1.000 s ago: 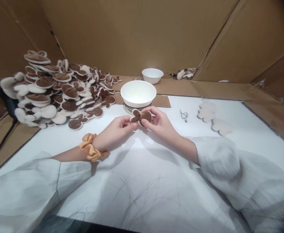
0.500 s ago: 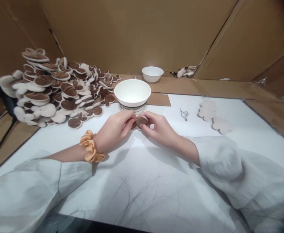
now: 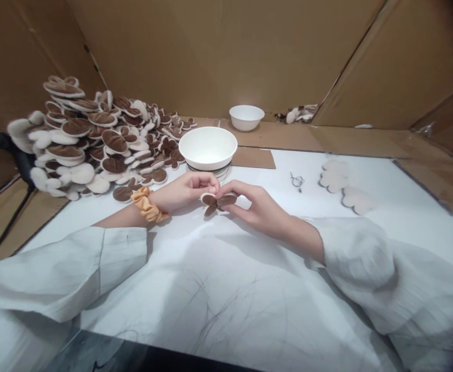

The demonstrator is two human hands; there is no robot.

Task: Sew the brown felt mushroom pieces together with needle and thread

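Between thumb and fingers, my right hand (image 3: pixel 251 201) grips a small brown fabric flower (image 3: pixel 209 209) with pale edges, by its right petal. My left hand (image 3: pixel 195 187) is closed in a pinch just above the flower's left side. Whatever lies between those fingertips is too small to make out. Just behind both hands stands a white bowl (image 3: pixel 208 147), set on a coil or stack with dark lines round it. A large heap of similar brown and cream fabric flowers (image 3: pixel 113 142) rises to the left of the bowl.
A second white bowl (image 3: pixel 246 119) stands farther back. Tangled dark thread (image 3: pixel 297 180) lies to the right, near two pale lobed pieces (image 3: pixel 333 176) on the white board (image 3: pixel 257 310). Cardboard walls (image 3: pixel 195 57) enclose the back. A black stand with a cable (image 3: pixel 19 160) is at the left.
The left hand has shifted up and back from the flower, uncovering its left petals. The right hand keeps its grip on the flower. The whole view has shifted slightly.
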